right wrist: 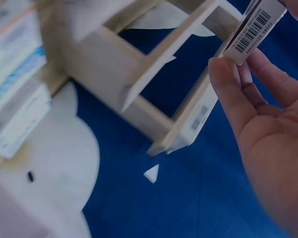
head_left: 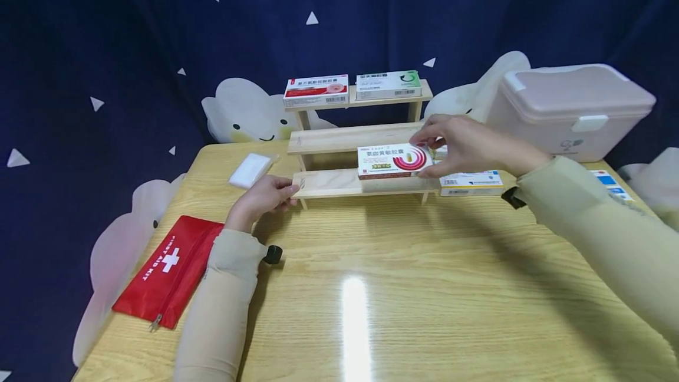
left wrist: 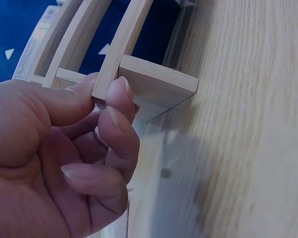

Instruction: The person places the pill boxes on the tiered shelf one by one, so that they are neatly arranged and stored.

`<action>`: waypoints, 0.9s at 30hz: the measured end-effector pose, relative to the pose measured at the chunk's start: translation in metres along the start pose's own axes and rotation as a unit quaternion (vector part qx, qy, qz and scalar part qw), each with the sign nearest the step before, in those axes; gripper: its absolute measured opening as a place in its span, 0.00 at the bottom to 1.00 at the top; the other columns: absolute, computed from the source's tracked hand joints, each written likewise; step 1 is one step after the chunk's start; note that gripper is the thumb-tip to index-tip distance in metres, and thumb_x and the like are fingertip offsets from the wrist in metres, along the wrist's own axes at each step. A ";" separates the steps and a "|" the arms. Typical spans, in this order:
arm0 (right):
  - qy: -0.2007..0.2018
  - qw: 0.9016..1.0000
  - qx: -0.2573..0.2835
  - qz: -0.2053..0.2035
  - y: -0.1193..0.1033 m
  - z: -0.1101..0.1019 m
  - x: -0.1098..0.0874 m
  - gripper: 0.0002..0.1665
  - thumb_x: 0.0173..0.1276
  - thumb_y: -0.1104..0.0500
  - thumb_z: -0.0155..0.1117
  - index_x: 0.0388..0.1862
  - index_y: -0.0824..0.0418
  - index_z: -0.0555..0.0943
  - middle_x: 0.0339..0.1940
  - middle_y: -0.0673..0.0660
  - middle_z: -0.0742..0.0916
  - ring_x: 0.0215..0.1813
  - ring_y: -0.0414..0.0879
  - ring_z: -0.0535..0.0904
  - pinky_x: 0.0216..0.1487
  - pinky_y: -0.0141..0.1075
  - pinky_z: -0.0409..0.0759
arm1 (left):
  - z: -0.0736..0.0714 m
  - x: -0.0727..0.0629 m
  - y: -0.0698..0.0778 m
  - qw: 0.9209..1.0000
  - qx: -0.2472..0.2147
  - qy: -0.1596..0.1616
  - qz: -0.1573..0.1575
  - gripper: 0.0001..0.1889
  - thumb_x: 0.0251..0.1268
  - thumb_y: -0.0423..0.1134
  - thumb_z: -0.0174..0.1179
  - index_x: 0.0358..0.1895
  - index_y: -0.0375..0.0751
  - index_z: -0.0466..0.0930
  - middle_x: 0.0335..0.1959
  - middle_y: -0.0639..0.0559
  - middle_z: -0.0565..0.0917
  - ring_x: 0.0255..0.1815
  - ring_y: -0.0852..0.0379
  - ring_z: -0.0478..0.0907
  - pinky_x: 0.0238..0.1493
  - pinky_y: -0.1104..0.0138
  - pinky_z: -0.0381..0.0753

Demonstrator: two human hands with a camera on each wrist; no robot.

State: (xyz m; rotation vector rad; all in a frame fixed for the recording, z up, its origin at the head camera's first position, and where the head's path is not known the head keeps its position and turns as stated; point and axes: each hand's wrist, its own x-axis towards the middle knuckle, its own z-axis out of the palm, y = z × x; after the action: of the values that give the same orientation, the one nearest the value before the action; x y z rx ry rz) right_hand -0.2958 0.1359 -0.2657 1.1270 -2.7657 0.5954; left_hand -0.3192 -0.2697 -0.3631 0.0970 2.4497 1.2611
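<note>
A three-tier wooden rack stands on the table. My left hand pinches the left end of its lowest shelf between thumb and fingers; the left wrist view shows the same grip on the shelf end. My right hand holds a white medicine box with a pink-red swirl by its right end, at the right part of the lowest shelf. Whether the box touches the shelf I cannot tell. In the right wrist view the box's barcode end shows between thumb and fingers.
On the top shelf sit a red-and-white box and a green-and-white box. Blue-and-white boxes lie right of the rack, before a lidded pale bin. A red first aid pouch and a white packet lie left.
</note>
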 end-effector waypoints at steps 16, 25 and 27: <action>-0.040 0.999 -0.006 0.011 -0.020 0.009 0.117 0.30 0.53 0.49 0.78 0.52 0.63 0.84 0.36 0.58 0.79 0.40 0.49 0.71 0.42 0.39 0.68 | -0.001 0.004 -0.001 1.000 -0.003 0.006 -0.007 0.19 0.79 0.42 0.50 0.62 0.33 0.75 0.31 0.46 0.83 0.28 0.56 0.75 0.28 0.67 0.68; -0.068 0.994 0.043 0.068 -0.021 0.035 0.147 0.33 0.55 0.49 0.78 0.56 0.64 0.82 0.47 0.57 0.82 0.48 0.49 0.73 0.51 0.40 0.73 | 0.000 0.003 -0.001 1.000 0.002 0.010 -0.009 0.17 0.79 0.42 0.50 0.60 0.35 0.76 0.32 0.44 0.83 0.27 0.57 0.74 0.25 0.68 0.67; -0.069 0.993 0.061 0.078 -0.021 0.041 0.152 0.32 0.56 0.50 0.78 0.56 0.64 0.82 0.47 0.56 0.83 0.47 0.48 0.74 0.51 0.39 0.74 | 0.000 0.002 -0.001 1.000 0.004 0.010 -0.008 0.17 0.79 0.42 0.50 0.60 0.35 0.76 0.33 0.43 0.83 0.27 0.57 0.75 0.26 0.68 0.67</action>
State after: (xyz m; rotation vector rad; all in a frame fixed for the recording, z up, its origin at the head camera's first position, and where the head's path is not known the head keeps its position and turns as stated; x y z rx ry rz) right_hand -0.3884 0.0075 -0.2615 1.0158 -2.9934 0.7394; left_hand -0.3213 -0.2697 -0.3648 0.0686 2.4675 1.2515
